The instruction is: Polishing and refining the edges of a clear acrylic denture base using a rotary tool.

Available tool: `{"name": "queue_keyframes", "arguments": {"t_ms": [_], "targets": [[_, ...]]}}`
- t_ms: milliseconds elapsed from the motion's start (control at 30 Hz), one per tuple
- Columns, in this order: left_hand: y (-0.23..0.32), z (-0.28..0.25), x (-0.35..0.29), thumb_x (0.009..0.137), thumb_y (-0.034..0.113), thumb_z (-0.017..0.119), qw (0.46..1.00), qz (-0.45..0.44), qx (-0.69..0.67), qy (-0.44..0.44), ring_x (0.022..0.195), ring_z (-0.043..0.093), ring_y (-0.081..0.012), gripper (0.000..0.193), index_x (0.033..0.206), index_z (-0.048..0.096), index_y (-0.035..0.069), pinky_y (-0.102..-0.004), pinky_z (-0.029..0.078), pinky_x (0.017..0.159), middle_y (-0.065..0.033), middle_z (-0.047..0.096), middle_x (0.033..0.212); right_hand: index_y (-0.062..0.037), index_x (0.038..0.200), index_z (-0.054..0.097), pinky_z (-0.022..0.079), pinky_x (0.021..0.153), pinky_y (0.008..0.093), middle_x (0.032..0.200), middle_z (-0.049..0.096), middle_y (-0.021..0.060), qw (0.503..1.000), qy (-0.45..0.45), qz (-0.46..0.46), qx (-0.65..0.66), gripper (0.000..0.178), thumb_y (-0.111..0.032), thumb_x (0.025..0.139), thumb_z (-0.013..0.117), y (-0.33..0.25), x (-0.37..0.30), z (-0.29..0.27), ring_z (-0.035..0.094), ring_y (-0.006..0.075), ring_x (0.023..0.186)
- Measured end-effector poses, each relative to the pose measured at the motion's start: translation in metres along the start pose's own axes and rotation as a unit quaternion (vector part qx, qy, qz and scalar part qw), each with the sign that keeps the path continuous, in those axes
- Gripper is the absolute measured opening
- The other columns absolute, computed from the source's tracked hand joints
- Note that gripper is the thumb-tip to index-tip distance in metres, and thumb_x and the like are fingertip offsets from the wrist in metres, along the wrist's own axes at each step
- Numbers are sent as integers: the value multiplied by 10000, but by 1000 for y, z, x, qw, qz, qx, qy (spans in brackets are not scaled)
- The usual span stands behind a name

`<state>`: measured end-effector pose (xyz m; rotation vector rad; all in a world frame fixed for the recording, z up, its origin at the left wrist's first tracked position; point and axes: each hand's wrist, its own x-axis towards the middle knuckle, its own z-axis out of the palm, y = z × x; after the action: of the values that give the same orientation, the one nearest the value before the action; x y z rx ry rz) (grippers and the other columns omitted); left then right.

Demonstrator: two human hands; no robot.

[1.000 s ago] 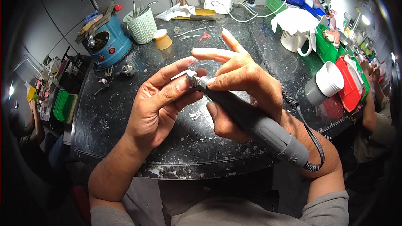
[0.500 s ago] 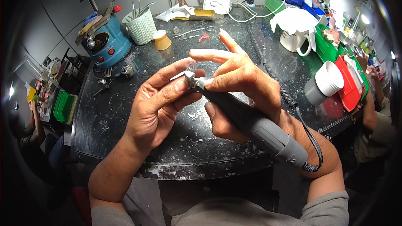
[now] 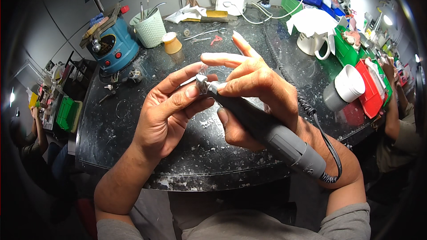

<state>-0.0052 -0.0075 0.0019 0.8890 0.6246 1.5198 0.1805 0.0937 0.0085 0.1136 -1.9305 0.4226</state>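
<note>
Over the middle of the bench, my left hand [image 3: 156, 118] pinches a small shiny whitish piece [image 3: 201, 79] between thumb and fingers; its exact kind is too small to make out. My right hand [image 3: 267, 84] is wrapped round a dark grey rotary handpiece [image 3: 284, 140], its nose pointing up and left at the piece. The handpiece tip meets or nearly meets the piece, and the bur itself is mostly hidden by fingers. The right index and another finger stretch past the tool, one fingertip close to the left fingertips. From the handpiece's rear end runs a black coiled cord [image 3: 340, 162].
Behind my left hand stand a blue machine [image 3: 116, 46], a pale green tool basket [image 3: 149, 29] and a small yellowish cup [image 3: 171, 43]. Tweezers [image 3: 205, 34] lie farther back. To the right are a white mug [image 3: 311, 42], a white cup [image 3: 350, 83] and a red bin [image 3: 370, 93]. Other people work at both sides.
My hands and the handpiece hold nearly the same place. The small piece looks slightly turned between the fingers. At the far right, another person's hand has shifted a little.
</note>
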Motion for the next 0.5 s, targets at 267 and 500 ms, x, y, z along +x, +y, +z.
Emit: {"name": "queue_keyframes", "arguments": {"t_ms": [267, 500], "targets": [[0, 0, 1, 990, 41, 562, 1000, -2, 0, -4, 1118, 667, -241, 391, 1377, 527, -2, -362, 564, 974, -228, 640, 1254, -67, 998, 632, 321, 1120, 641, 1073, 686, 109, 1000, 2, 8, 3, 214, -60, 800, 712, -2, 0, 1, 639, 307, 1191], [0, -1, 0, 990, 39, 559, 1000, 7, -2, -18, 1131, 661, -245, 387, 1374, 530, -3, -364, 562, 978, -223, 637, 1263, -65, 1002, 633, 331, 1114, 641, 1054, 685, 109, 1000, -22, -3, -13, 215, -62, 801, 710, -4, 2, -1, 645, 304, 1180]]}}
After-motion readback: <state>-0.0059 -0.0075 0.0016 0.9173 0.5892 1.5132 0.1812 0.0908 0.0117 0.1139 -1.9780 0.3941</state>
